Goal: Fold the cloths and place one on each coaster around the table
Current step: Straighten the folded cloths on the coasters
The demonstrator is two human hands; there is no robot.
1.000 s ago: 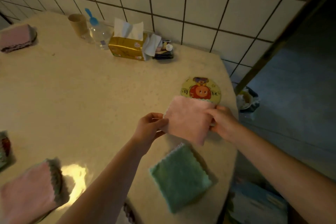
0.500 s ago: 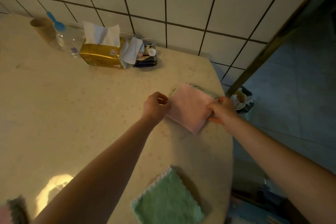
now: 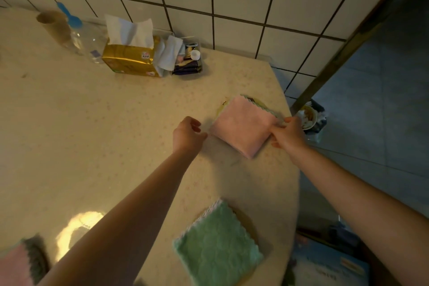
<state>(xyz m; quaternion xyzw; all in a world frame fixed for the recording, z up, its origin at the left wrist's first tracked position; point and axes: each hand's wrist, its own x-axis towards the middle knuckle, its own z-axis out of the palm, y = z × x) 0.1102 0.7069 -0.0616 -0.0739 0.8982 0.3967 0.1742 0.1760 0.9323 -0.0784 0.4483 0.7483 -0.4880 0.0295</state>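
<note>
My right hand (image 3: 286,133) pinches the folded pink fleece cloth's (image 3: 243,126) right corner — my left hand (image 3: 188,133), loosely curled and empty, hangs just left of it.

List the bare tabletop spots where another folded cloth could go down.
Free: the wide stretch left of the left hand, below the tissue box; also the strip between pink cloth and green cloth. Crowded: the back wall by the plastic bottle.

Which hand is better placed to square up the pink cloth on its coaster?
Right. The right hand already pinches the pink cloth at its right corner, over the coaster. The left hand sits just off its left edge, loosely curled, holding nothing.
</note>
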